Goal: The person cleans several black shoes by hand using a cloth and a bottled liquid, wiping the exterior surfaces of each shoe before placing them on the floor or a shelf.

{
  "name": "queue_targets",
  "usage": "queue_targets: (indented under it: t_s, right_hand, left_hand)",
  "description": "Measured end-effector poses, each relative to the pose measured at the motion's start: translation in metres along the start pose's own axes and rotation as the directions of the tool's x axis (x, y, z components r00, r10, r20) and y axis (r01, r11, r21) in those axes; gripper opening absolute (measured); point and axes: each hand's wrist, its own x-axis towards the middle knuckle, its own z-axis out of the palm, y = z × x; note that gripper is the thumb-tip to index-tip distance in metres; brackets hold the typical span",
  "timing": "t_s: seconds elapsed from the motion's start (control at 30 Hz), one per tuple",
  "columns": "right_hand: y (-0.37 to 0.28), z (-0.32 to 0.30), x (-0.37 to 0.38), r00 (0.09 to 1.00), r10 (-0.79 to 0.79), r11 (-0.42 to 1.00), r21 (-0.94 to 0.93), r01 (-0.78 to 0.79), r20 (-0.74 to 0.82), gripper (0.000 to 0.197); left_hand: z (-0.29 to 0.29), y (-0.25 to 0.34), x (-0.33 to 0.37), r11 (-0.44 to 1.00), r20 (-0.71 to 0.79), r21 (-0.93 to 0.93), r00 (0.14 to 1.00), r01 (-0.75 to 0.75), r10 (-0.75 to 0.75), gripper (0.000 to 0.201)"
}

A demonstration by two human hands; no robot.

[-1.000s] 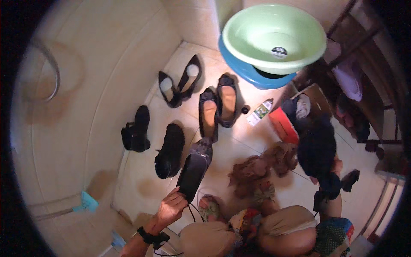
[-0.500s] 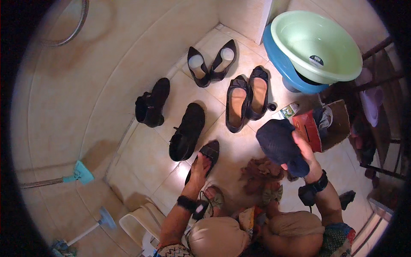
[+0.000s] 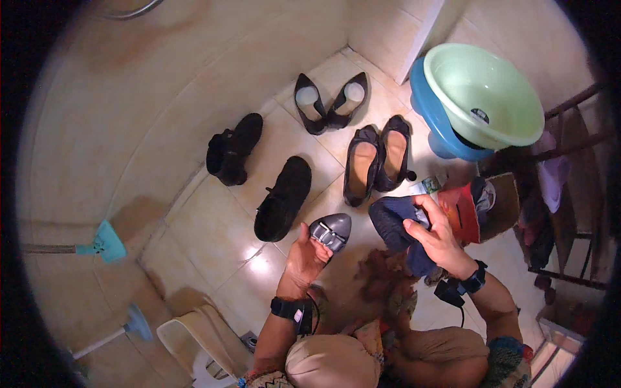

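My left hand [image 3: 304, 262] is closed on a dark shoe [image 3: 334, 226] with a pointed toe and a shiny buckle across its front. The shoe is lifted off the floor, and my hand hides its back part. To its right, my right hand [image 3: 443, 239] grips a dark blue cloth [image 3: 390, 223], with the thumb on top and a loose end hanging below. A gap separates cloth and shoe. Beyond my hands stand a pair of black flats [image 3: 362, 165] with tan insoles, and to the left a black ankle boot [image 3: 283, 197] and its mate [image 3: 234, 149].
Pointed black shoes [image 3: 312, 103] with pale insoles stand farther back. At right are a green basin [image 3: 517, 123] on a blue one [image 3: 430, 132], an open red box [image 3: 460, 210] and a dark rack [image 3: 579, 155]. A brown rag [image 3: 381, 275] lies between my feet. A white stool-like seat [image 3: 184, 330] stands at lower left.
My left hand has raised the shoe from the floor, turning its toe toward the right. My right hand has shifted left with the cloth, bringing it closer to the shoe.
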Motion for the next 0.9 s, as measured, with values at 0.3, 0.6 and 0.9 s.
queue_targets:
  t_s: [0.3, 0.6, 0.9]
  right_hand:
    - [-0.114, 0.036, 0.029, 0.866, -0.475, 0.852, -0.166, 0.497, 0.155, 0.046]
    - [-0.179, 0.196, 0.062, 0.345, -0.833, 0.186, -0.368, 0.911, 0.432, 0.053]
    - [-0.086, 0.246, 0.053, 0.679, -0.439, 0.800, -0.089, 0.594, 0.589, 0.045]
  left_hand:
    - [0.072, 0.055, -0.089, 0.963, 0.015, -0.126, 0.970, -0.239, 0.243, 0.050]
    - [0.081, 0.090, -0.177, 0.748, -0.202, 0.047, 0.727, -0.662, 0.656, 0.050]
    - [0.005, 0.098, -0.240, 0.479, -0.254, -0.114, 0.492, -0.870, 0.833, 0.058]
